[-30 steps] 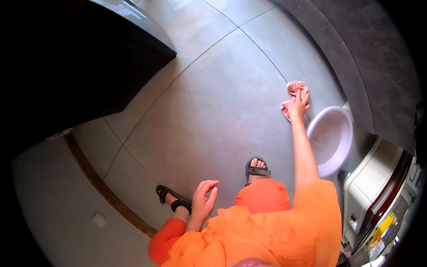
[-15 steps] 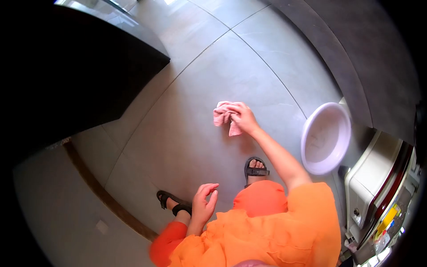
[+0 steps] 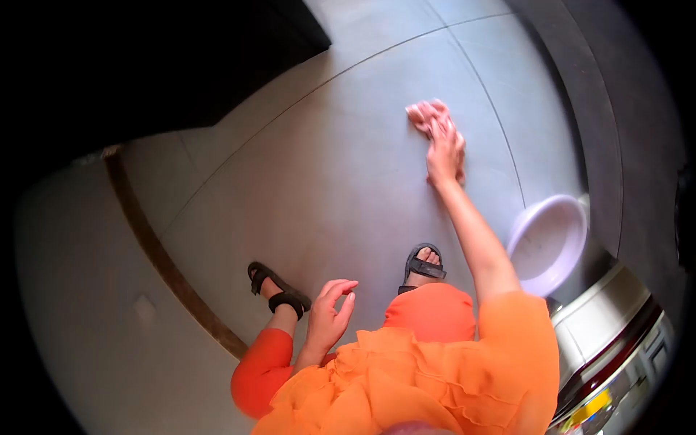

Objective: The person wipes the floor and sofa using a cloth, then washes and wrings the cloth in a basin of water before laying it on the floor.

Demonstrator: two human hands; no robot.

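With my right hand [image 3: 445, 154] I press a crumpled pink cloth [image 3: 428, 116] against the grey tiled floor [image 3: 348, 159]. Part of the cloth bunches out ahead of my fingers, and a bit shows beside the palm. That arm reaches forward, past my sandalled foot [image 3: 424, 265]. My left hand [image 3: 330, 315] hovers near my knee, fingers loosely bent and thumb apart, with nothing in it.
A pale lilac basin [image 3: 516, 250] stands on the floor to my right. Beside it is a white and dark red case or appliance [image 3: 598, 319]. A large black object [image 3: 217, 65] fills the upper left. A brown strip [image 3: 159, 254] crosses the floor at left.
My right hand has swept the pink cloth forward and to the right over the floor. The view has shifted a little. My left hand stays near my knee.
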